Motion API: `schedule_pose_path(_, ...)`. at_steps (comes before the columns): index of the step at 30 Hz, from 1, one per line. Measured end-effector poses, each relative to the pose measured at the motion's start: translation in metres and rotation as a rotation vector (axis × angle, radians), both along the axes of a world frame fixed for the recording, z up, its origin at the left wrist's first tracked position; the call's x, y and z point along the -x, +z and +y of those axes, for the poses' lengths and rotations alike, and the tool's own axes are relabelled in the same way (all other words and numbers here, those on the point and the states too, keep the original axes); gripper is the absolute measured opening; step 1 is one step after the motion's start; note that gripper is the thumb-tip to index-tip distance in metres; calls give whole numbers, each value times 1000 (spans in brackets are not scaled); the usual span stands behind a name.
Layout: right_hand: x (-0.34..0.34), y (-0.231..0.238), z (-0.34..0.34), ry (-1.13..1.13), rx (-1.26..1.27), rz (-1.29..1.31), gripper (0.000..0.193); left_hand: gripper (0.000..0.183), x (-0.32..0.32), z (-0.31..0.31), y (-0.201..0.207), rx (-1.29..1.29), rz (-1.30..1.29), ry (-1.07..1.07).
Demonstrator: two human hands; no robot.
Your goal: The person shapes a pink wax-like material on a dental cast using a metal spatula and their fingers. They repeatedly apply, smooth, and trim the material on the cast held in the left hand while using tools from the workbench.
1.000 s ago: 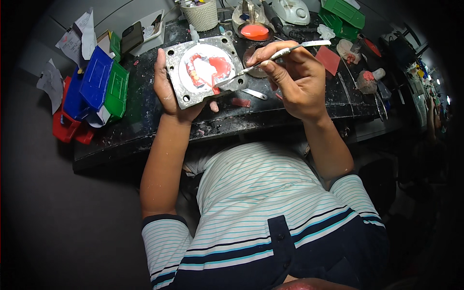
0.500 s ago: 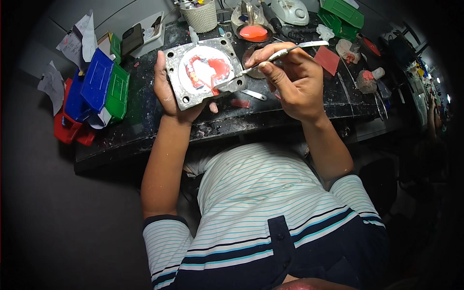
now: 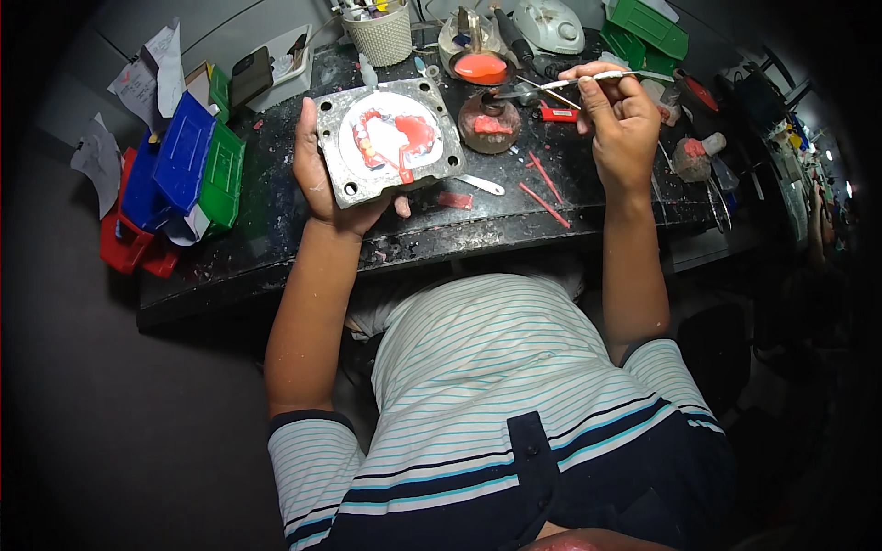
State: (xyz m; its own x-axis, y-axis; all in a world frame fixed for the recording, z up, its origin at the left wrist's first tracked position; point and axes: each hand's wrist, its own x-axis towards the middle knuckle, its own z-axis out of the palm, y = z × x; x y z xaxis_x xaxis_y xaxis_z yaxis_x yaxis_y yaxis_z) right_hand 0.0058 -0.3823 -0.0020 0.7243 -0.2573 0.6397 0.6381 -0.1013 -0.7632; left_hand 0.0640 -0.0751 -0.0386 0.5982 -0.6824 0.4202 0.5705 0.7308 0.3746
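Observation:
My left hand (image 3: 319,179) holds up a square metal denture flask (image 3: 372,191), thumb along its left side and fingers underneath. White plaster (image 3: 400,168) fills the flask's round middle. Set in the plaster are red wax (image 3: 418,135) and a curved row of teeth (image 3: 367,145). In my right hand (image 3: 625,138), a thin wax spatula (image 3: 560,84) is pinched between thumb and fingers. Its blade reaches left, over the top of a round glass burner (image 3: 489,136) with a red patch on it. Whether the burner is lit I cannot tell.
Red wax strips (image 3: 544,204), a white-handled tool (image 3: 482,185) and a red lighter (image 3: 558,115) lie on the black bench. Behind stand a dish of red wax (image 3: 480,67), a woven basket (image 3: 379,37) and a white device (image 3: 549,26). Blue bins (image 3: 184,151) are stacked left.
My right hand has moved right and away from the flask, taking the spatula from the wax to above the burner. The flask stays nearly still in my left hand.

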Motion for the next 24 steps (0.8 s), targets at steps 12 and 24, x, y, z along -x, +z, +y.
schedule_pose_path(12,-6,-2,-4,-4,21,43,9,85,-5,1,-4,-57,-39,42)
schedule_pose_path(24,56,21,73,-18,599,-405,18,81,4,-5,8,-185,127,167)
